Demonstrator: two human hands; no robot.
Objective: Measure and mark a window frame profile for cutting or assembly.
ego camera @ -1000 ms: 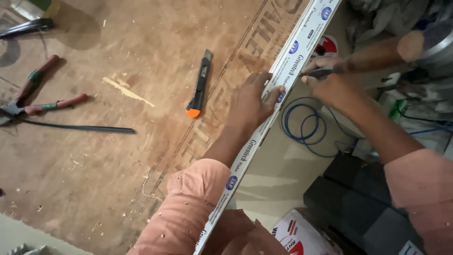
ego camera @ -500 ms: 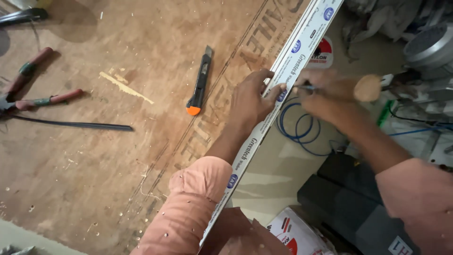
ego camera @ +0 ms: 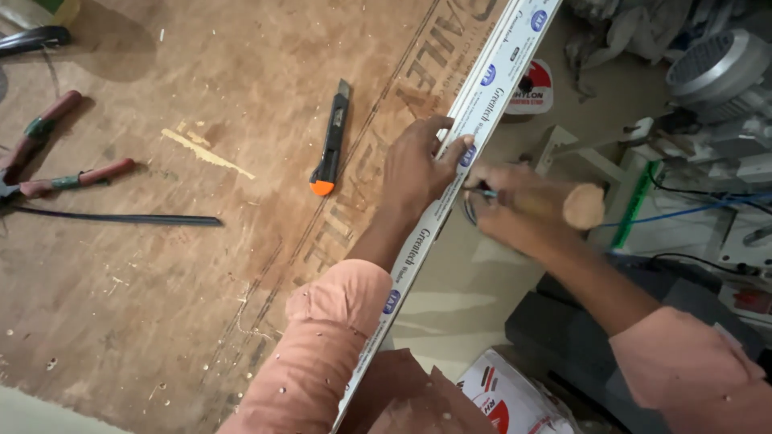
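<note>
Here the left hand (ego camera: 418,165) presses flat, steadying the white strip (ego camera: 482,96) on the bench (ego camera: 161,241), while the right hand (ego camera: 503,205) grips a wooden-handled tool (ego camera: 563,201) against its edge.

The right hand (ego camera: 515,210) is motion-blurred beside the white strip (ego camera: 474,120), its wooden-handled tool's (ego camera: 563,201) tip hidden. The strip's 2 ends run off-frame.

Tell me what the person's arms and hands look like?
Both arms wear salmon-pink sleeves, pushed up past the elbows, dotted with pale specks. The left sleeve is bunched and creased. The left hand and right hand are bare: no gloves, rings or watch visible.
</note>
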